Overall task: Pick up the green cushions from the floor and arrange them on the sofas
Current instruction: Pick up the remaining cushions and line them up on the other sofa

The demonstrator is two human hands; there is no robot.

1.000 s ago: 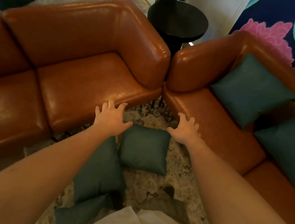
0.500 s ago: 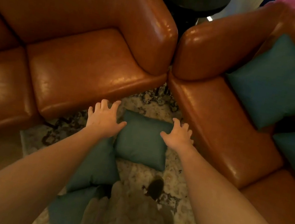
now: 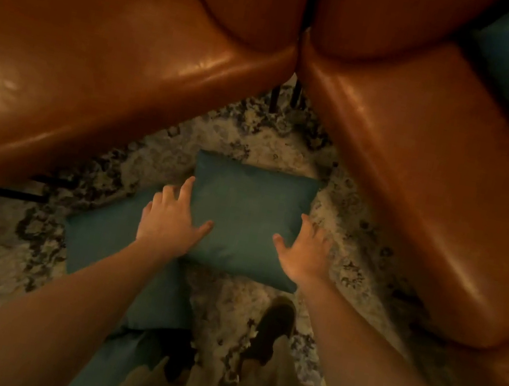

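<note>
Green cushion (image 3: 246, 222) flat on rug (image 3: 256, 135); left hand (image 3: 169, 222), right hand (image 3: 305, 256) spread at its sides, fingers open, nothing gripped — risk: one-sided pinch, cushion sags, slips.

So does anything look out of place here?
Yes: green cushions lie on the patterned rug instead of the sofas. One sits between both open hands, a second beside it under the left arm.

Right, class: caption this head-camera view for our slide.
Both hands, left and right, open over a green cushion lying on the rug between two sofas.
</note>
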